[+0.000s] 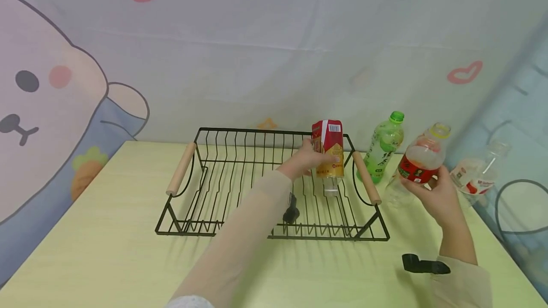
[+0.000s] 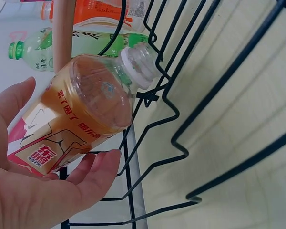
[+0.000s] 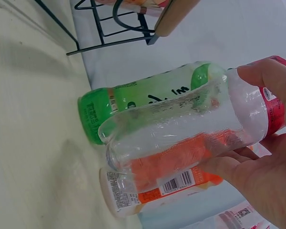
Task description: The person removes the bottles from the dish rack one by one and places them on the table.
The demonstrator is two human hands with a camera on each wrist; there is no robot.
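Observation:
My left hand holds a plastic bottle with a red and gold label upside down inside the black wire rack. In the left wrist view its uncapped neck points at the rack's wires, with fingers along one side and the thumb across from them. To the right of the rack, my right hand grips a clear, uncapped bottle with a red label around its upper part. This bottle is tilted, its mouth up and ringed in yellow.
A green-capped bottle stands just right of the rack's wooden handle. Beside it is an orange-labelled bottle, partly hidden behind the held one. Farther right stands a clear bottle with a white and red label. A printed cloth hangs behind.

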